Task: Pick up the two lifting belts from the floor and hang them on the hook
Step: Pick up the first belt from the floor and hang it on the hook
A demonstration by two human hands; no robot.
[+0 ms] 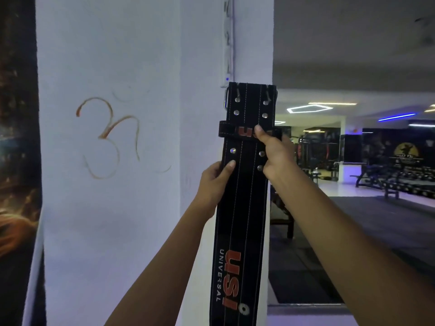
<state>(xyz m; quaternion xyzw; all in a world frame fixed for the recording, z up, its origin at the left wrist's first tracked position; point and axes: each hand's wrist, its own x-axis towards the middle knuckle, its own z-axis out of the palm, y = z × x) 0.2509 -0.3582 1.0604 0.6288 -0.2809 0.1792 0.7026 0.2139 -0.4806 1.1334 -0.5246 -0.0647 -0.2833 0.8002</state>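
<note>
A black lifting belt with red lettering hangs upright against the corner of a white pillar, its metal buckle at the top. My left hand grips the belt's left edge below the rivets. My right hand holds its right edge, with the thumb on the belt's keeper loop. I cannot make out a hook; the belt's top hides the wall behind it. Only one belt is in view.
A white wall with an orange drawn symbol lies to the left. A white cable strip runs up the pillar above the belt. To the right is a dim gym floor with benches and racks.
</note>
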